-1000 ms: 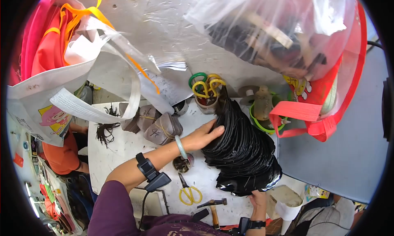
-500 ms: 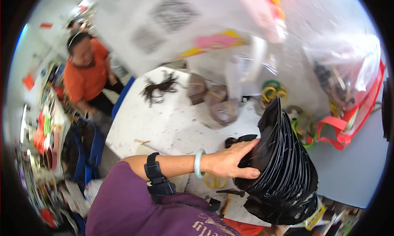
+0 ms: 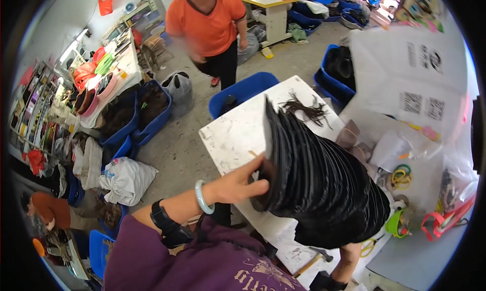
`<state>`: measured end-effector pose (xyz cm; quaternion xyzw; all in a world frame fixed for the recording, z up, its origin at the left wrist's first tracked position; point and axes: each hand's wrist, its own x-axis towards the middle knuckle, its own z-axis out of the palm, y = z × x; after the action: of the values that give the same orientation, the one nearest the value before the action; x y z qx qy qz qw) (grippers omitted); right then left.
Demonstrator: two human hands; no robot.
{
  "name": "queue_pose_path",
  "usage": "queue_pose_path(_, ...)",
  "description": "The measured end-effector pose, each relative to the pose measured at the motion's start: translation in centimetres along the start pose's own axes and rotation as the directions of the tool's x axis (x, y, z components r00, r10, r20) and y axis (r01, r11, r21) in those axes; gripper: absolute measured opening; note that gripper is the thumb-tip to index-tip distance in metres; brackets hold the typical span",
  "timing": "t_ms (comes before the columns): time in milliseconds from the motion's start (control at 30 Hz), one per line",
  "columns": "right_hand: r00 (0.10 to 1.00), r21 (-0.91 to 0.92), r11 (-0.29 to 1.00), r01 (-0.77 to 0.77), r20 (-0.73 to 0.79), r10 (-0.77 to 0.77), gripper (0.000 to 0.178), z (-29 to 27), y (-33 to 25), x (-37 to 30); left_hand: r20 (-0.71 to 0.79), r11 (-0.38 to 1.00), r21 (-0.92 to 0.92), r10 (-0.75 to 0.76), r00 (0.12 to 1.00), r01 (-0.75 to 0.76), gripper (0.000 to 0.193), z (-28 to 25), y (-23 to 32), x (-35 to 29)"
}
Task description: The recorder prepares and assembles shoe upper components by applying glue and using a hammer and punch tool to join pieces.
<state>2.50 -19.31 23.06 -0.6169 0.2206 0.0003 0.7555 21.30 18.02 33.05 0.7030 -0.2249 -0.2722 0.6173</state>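
Note:
A long, thick stack of thin black pieces (image 3: 324,174), nested one against another, is held slantwise above the white table (image 3: 235,134). At its left end my left hand (image 3: 243,182), with a pale bangle at the wrist, presses thumb and fingers against the end piece, the fingertips partly hidden. My right hand (image 3: 349,253) reaches up under the stack's lower right end and bears it from below; its fingers are hidden behind the black pieces. Just below the stack, a hammer (image 3: 311,260) with a wooden handle lies on the table.
Dark strips (image 3: 306,109) lie at the table's far corner. Tape rolls (image 3: 401,177), a green container (image 3: 397,224) and yellow-handled scissors (image 3: 372,246) are at the right. A blue bin (image 3: 253,83) stands behind the table. A person in an orange shirt (image 3: 212,23) stands beyond it.
My view has swung left, bringing more floor and bins into sight. The black stack, in both hands, has turned from upright to a leftward slant over the table.

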Motion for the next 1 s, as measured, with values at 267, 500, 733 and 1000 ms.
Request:
queue_pose_path(267, 0.923, 0.035, 0.99, -0.134, 0.369, 0.111, 0.072, 25.3, -2.7, 10.1, -0.283, 0.977, -0.214, -0.057, 0.957, -0.006, 0.081, -20.5, -5.9, -8.6)
queue_pose_path(500, 0.876, -0.099, 0.959, -0.265, 0.391, 0.282, 0.066, 48.0, 2.0, 20.0, -0.314, 0.966, -0.244, -0.164, 0.935, 0.087, 0.078, -41.8, -14.5, -13.6)
queue_pose_path(733, 0.681, -0.137, 0.891, -0.433, 0.597, 0.423, 0.06, 63.6, 10.1, 27.8, -0.51, 0.916, -0.391, -0.299, 0.807, 0.092, 0.062, -54.9, -16.3, -20.2)
queue_pose_path(1000, 0.721, 0.233, 0.794, -0.562, 0.608, 0.332, 0.054, 68.4, 10.0, 34.0, -0.39, 0.964, -0.029, -0.255, 0.885, 0.265, 0.065, -64.7, -14.3, -9.1)
